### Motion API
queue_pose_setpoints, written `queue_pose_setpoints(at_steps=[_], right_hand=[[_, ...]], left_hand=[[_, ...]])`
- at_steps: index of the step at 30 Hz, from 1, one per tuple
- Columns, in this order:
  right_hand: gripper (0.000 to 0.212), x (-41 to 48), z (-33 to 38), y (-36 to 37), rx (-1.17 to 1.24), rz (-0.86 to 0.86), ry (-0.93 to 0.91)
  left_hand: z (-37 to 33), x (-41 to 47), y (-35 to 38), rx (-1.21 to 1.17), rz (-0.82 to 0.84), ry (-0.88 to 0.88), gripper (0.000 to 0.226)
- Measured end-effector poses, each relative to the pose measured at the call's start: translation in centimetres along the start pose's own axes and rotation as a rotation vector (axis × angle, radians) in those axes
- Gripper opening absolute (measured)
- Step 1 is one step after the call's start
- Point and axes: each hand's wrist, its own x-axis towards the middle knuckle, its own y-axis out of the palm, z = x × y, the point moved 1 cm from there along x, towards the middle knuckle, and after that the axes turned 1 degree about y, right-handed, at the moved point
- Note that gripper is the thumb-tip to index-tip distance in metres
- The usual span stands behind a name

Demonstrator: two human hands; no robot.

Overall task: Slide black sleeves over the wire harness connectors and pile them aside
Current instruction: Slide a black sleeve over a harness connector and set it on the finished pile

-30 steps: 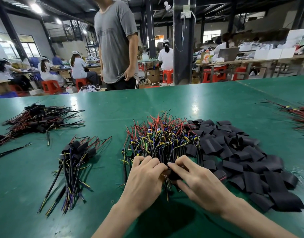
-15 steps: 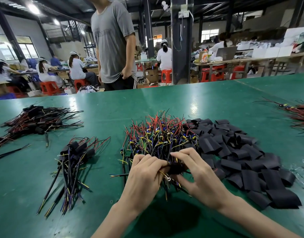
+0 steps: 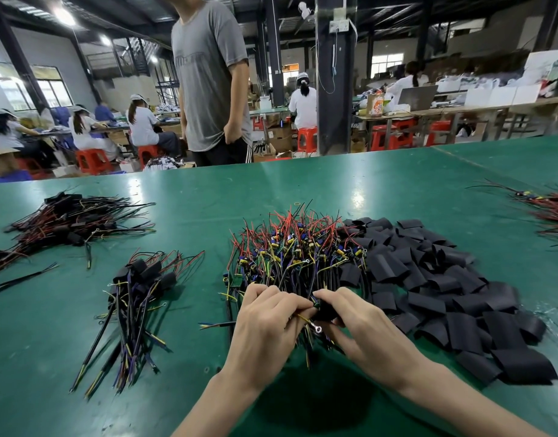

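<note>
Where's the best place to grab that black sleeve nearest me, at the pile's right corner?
Probably pinch the black sleeve by its free near-right edge, coming from above right: it lies flattened at the outer corner of the sleeve pile, nothing overlapping that side.

A glossy green table (image 3: 397, 190) is occupied centrally by a heap of multicoloured wire harnesses (image 3: 296, 247), adjoined rightward by flat black sleeves (image 3: 444, 288). Sleeved bundles (image 3: 135, 298) are piled leftward.

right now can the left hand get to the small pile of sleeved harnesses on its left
Probably yes: only bare green table lies between the left hand and that pile. It grips a harness, though, so it would carry that along.
</note>
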Motion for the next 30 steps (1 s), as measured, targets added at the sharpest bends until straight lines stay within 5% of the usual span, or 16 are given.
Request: queue_pose_setpoints(at_steps=[20,25,30], right_hand=[[0.042,-0.1,0.0,0.6,0.073,0.031,-0.01],[0.021,0.3,-0.1,0.3,0.437,-0.056,0.135],[0.018,0.9,-0.6,-0.8,0.992,0.094,0.327]], left_hand=[[-0.2,0.1,-0.2,0.012,0.032,-0.006,0.02],[-0.2,0.4,-0.4,0.03,-0.074,0.043,0.013],[-0.4,0.3,-0.8,0.072,-0.086,0.142,0.009]])
